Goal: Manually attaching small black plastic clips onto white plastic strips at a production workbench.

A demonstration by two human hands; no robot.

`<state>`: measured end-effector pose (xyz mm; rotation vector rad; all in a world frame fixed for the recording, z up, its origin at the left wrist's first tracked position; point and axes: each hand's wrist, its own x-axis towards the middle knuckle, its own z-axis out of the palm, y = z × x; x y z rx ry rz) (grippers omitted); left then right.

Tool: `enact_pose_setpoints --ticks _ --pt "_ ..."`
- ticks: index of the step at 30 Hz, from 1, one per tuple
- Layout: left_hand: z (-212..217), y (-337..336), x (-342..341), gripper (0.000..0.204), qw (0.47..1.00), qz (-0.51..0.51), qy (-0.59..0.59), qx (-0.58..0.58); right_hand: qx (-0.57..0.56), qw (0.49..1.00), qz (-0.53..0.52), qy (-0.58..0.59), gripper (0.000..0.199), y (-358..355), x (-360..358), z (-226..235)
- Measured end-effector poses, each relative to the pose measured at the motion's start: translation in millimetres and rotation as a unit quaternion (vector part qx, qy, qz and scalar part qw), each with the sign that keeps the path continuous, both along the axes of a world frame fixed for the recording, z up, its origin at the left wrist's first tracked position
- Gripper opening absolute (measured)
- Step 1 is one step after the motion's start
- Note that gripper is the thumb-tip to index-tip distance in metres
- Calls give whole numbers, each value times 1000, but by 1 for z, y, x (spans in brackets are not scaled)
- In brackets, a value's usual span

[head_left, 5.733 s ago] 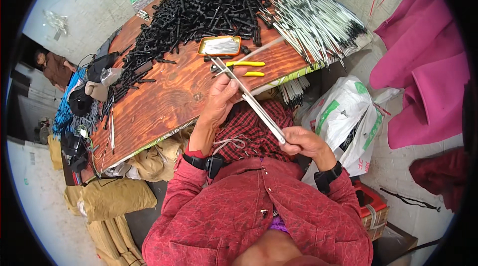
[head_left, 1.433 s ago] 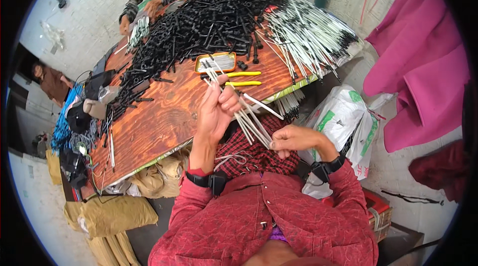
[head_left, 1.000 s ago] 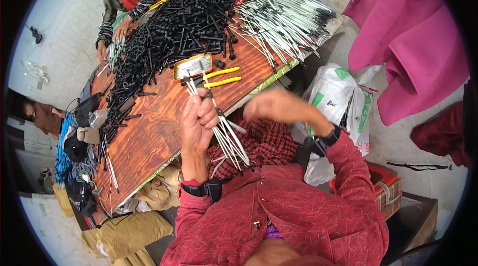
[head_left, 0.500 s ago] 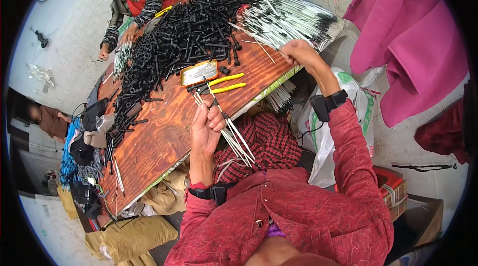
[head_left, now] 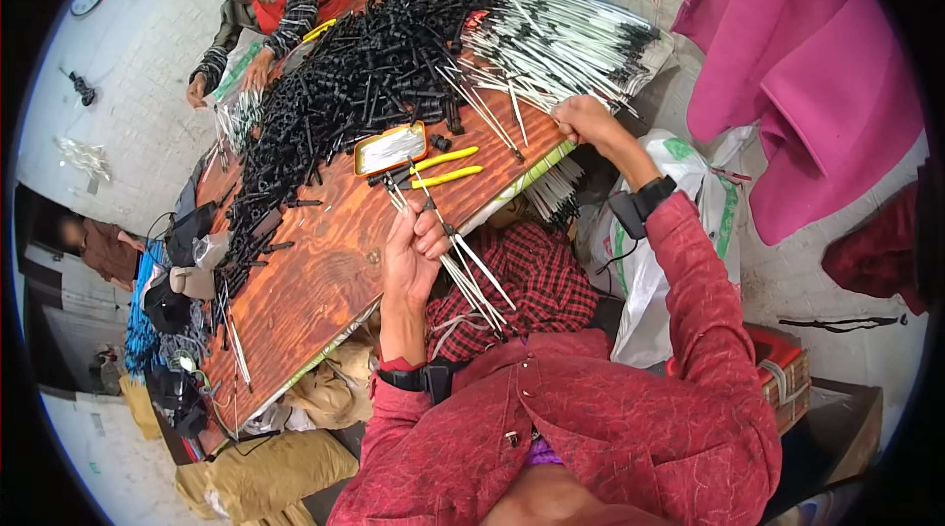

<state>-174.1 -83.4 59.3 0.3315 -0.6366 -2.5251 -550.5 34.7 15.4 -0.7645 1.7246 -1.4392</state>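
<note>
My left hand [head_left: 411,248] is closed around a small bunch of thin white rods with black ends [head_left: 471,280], above the table's near edge. Their lower ends point toward my lap. At the table's right edge my right hand [head_left: 587,120] is closed in a pinch at the ends of some white rods [head_left: 527,98]; its fingertips partly hide what they grip. Beyond it lies a large heap of white rods with black tips [head_left: 561,34]. Just past my left hand are yellow-handled pliers [head_left: 448,175] and a small orange-rimmed tray [head_left: 358,162] holding thin pale pieces.
A big heap of black plastic parts [head_left: 364,63] covers the middle of the wooden table [head_left: 315,280]. Across it, a person [head_left: 261,4] handles more white rods. Another person [head_left: 106,248] is at far left. A white sack [head_left: 655,270] stands right, below a pink cloth [head_left: 807,83].
My right hand has moved slightly down and left at the table's edge. Several loose rods now lie spread at the near side of the white heap. My left hand keeps its bunch nearly still.
</note>
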Motion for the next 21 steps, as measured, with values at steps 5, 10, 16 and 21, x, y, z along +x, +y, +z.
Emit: enact_pose_setpoints --ticks 5,10,16,21 --pt "-9 -5 5 17 1000 22 -6 9 90 840 -115 523 23 -11 45 15" --pt "-11 -3 7 19 999 23 -23 1 -8 738 -171 653 20 -2 80 38" --pt "-10 6 -5 19 1000 -8 -22 13 12 750 -67 658 27 -24 93 -1" --pt "-17 2 8 18 999 9 -34 -5 102 776 -24 622 21 -37 64 9"
